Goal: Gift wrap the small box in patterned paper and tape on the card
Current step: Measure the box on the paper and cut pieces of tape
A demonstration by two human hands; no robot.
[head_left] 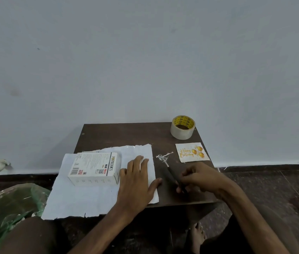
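Flat left hand (137,178) pins the flimsy white paper sheet (82,198); right hand (200,177) grips a dark-handled tool (170,176). The white cardboard box (93,167), at the left hand's nine o'clock, is probably light and rigid: grasp its long sides

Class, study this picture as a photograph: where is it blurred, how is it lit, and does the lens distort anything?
Head view: light dim and flat, shadows soft; right hand and its dark tool smeared by motion blur; box print sharp enough to read; wide lens stretches whatever lies near the bottom edge.
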